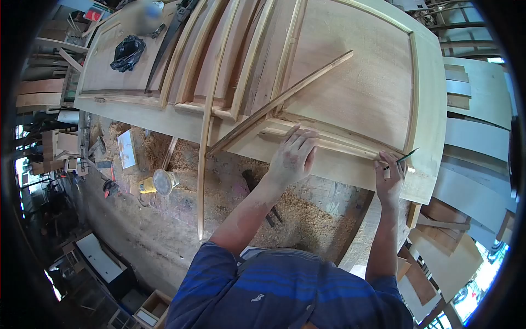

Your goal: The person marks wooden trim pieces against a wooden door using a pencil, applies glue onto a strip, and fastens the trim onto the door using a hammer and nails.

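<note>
A wooden strip (339, 147) lies along the near edge of a large wooden panel (430, 104). My left hand (296, 155) rests on the strip with its fingers bent together over it. At the strip's right end, my right hand (390, 171) pinches a dark green pencil (408, 154), which points up and to the right. A longer strip (312, 86) lies slantwise across the panel behind my left hand. Another thin strip (203, 181) overhangs the near edge on the left.
A black plastic bag (128, 54) and a handsaw (167, 46) lie on the panel's left part. Below are sawdust, a power tool (163, 182), a white block (126, 149) and a dark tool (251, 180). Boards (476, 131) are stacked at the right.
</note>
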Demonstrator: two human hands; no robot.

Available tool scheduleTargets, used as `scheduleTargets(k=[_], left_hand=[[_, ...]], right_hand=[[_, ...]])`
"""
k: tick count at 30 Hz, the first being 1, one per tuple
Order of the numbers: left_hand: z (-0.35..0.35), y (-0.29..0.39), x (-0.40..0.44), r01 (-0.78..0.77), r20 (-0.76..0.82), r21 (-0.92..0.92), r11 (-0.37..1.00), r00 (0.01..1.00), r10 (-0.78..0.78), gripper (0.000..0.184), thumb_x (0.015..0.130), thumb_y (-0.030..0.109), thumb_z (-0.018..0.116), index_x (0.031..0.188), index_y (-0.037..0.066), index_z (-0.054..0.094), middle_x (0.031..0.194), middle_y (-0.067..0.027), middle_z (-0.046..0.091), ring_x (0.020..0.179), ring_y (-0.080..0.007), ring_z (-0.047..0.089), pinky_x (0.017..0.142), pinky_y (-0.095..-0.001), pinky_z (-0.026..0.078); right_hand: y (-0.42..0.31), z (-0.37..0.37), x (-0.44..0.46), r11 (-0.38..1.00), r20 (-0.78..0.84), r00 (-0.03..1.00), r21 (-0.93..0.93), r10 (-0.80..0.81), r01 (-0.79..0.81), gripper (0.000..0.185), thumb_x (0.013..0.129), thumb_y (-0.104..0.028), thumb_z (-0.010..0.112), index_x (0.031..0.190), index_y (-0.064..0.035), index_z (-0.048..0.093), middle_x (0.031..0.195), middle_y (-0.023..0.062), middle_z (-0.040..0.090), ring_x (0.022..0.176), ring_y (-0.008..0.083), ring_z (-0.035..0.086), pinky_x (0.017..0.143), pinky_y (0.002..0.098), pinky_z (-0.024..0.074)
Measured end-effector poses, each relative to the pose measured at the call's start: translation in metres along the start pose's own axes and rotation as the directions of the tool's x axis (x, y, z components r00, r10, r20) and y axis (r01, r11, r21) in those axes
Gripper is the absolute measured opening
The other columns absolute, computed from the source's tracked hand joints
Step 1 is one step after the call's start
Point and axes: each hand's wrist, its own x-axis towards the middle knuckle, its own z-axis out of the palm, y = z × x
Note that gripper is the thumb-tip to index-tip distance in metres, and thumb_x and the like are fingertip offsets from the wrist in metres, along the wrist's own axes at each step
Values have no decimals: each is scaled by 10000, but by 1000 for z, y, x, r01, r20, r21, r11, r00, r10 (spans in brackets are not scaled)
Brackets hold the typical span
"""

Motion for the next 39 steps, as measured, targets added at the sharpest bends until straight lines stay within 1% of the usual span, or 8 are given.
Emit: scheduleTargets(k=[5, 8, 10, 14, 17, 29, 34, 39], left_hand=[[4, -1, 18, 62, 52, 24, 998, 997, -63, 250, 929, 99, 700, 1178, 82, 676, 1201, -105, 723, 1143, -325, 683, 1103, -504, 490], [5, -4, 22, 63, 54, 41, 997, 996, -65, 278, 914, 117, 696, 1189, 78, 675, 1161, -110, 707, 1107, -335, 673, 1041, -503, 492], [1, -1, 27, 79, 65, 40, 996, 995, -82, 302, 883, 126, 710, 1180, 83, 676, 1137, -108, 697, 1088, -337, 670, 1032, -502, 488], [2, -2, 31, 123, 102, 57, 991, 986, -128, 359, 817, 136, 741, 1168, 96, 676, 1101, -98, 683, 1063, -328, 664, 1020, -498, 483], [2, -4, 34, 144, 147, 43, 989, 978, -149, 376, 796, 134, 757, 1165, 105, 690, 1101, -85, 683, 1054, -316, 662, 1017, -494, 479], [2, -6, 37, 198, 168, 83, 977, 963, -209, 405, 743, 176, 779, 1145, 153, 742, 1092, -26, 693, 1022, -252, 617, 1012, -446, 398], [-1, -7, 39, 214, 198, 77, 974, 954, -225, 384, 755, 183, 779, 1137, 152, 754, 1080, -24, 696, 1020, -246, 618, 995, -442, 398], [0, -9, 39, 224, 219, 64, 973, 948, -232, 382, 759, 185, 786, 1139, 154, 759, 1073, -17, 701, 1021, -240, 621, 989, -434, 396]], right_hand=[[7, 4, 10, 999, 28, 999, 33, -26, 25, 313, 899, -33, 786, 1207, -60, 738, 1169, 114, 779, 1158, 331, 710, 1101, 493, 457], [4, 9, 11, 999, 14, 1000, 49, -19, 19, 316, 885, -29, 787, 1196, -51, 736, 1144, 130, 773, 1109, 342, 715, 1089, 497, 464], [4, 9, 13, 997, -5, 998, 33, -68, 68, 334, 865, -35, 801, 1192, -48, 731, 1120, 144, 765, 1077, 358, 711, 1047, 505, 496], [5, 10, 14, 995, 12, 998, 80, -60, 59, 375, 839, -38, 821, 1201, -50, 726, 1137, 153, 763, 1084, 388, 703, 997, 518, 534], [6, 9, 17, 995, 38, 997, 76, -63, 60, 378, 834, -35, 824, 1199, -50, 726, 1146, 151, 764, 1088, 386, 700, 1000, 519, 533], [9, 6, 20, 995, 100, 992, 72, -78, 71, 335, 864, -57, 814, 1188, -53, 727, 1126, 127, 760, 1059, 380, 691, 964, 517, 542], [13, 8, 17, 995, 120, 992, 87, -47, 37, 311, 888, -89, 789, 1189, -54, 718, 1118, 127, 752, 1071, 373, 678, 961, 531, 534], [13, 5, 16, 997, 148, 989, 77, -25, 14, 317, 861, -62, 777, 1172, -52, 713, 1120, 131, 745, 1065, 372, 675, 963, 531, 533]])
